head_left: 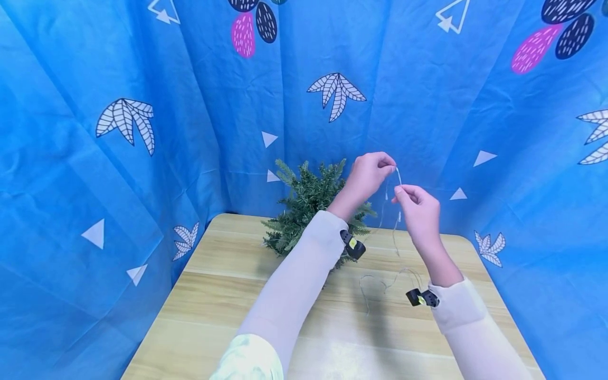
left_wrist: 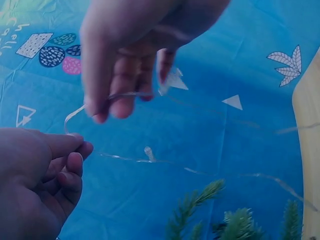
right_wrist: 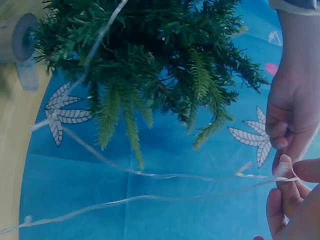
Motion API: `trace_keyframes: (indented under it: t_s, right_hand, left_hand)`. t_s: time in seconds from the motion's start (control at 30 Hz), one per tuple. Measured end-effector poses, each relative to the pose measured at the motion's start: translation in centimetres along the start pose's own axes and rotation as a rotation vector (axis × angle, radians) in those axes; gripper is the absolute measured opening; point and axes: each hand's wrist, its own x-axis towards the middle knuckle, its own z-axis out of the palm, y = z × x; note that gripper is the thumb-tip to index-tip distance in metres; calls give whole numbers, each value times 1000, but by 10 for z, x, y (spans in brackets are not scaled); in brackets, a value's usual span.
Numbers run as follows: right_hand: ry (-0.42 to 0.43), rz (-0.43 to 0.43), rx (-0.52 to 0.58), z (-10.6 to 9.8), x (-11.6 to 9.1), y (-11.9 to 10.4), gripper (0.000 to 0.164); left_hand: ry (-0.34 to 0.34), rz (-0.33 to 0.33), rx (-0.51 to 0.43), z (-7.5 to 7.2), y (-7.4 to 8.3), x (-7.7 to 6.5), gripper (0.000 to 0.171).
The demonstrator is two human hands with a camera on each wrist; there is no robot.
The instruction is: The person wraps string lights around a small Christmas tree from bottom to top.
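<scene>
The wire [head_left: 399, 176] is held up right of the tree [head_left: 309, 198], its short upper span slanting down from the left grip [head_left: 370, 173] to the right grip [head_left: 421, 212]. Both pinch it, probably so the slack hangs free; below, its strands run down toward the bench [head_left: 209, 285] in loose curves.
</scene>
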Motion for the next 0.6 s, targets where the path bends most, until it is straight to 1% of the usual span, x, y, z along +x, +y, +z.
trace_keyframes:
  t_s: [0.13, 0.23, 0.3, 0.43, 0.6]
  right_hand:
    - [-6, 11, -13, -1, -5, 6, 46]
    - [6, 5, -9, -2, -6, 9, 42]
    - [22, -13, -11, -3, -5, 9, 39]
    - [35, -34, -19, -3, 1, 5, 40]
    - [24, -23, -10, -3, 10, 2, 42]
  left_hand:
    - [35, -33, -9, -7, 1, 4, 12]
    - [35, -57, 3, -10, 2, 5, 12]
    - [15, -72, 15, -9, 2, 5, 13]
    - [-40, -81, 39, -3, 2, 1, 20]
    - [-136, -54, 69, 4, 2, -4, 23]
